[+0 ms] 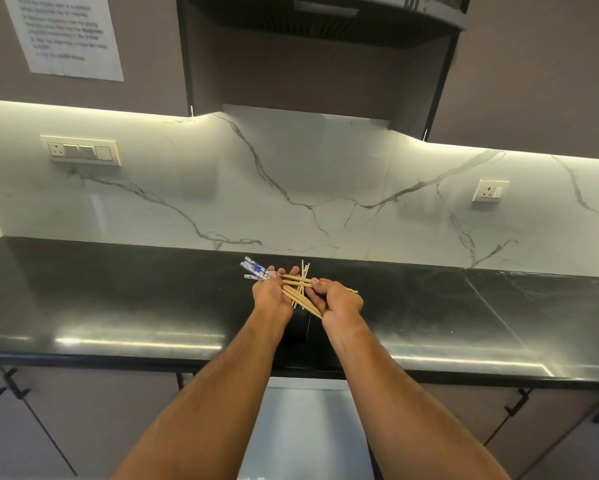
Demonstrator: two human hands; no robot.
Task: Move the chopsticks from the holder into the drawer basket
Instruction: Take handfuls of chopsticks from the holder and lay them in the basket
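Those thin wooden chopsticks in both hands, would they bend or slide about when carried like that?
The chopsticks look stiff: every stick stays straight. They probably slip easily, since they splay crosswise between the left hand and right hand. Likely light, being so thin.

A glossy black table [118, 299] runs the width of the view, backed by a white marble-veined wall [308, 181] lit by strips under dark upper cabinets [533, 71]. A switch plate with a socket [81, 150] sits on the wall at left, a single socket [490, 190] at right, and a printed paper sheet [66, 32], its text too blurred to read, is stuck to the upper left cabinet. A dark range hood [325, 19] hangs overhead at centre, and lower cabinets with black handles [518, 401] stand under the table
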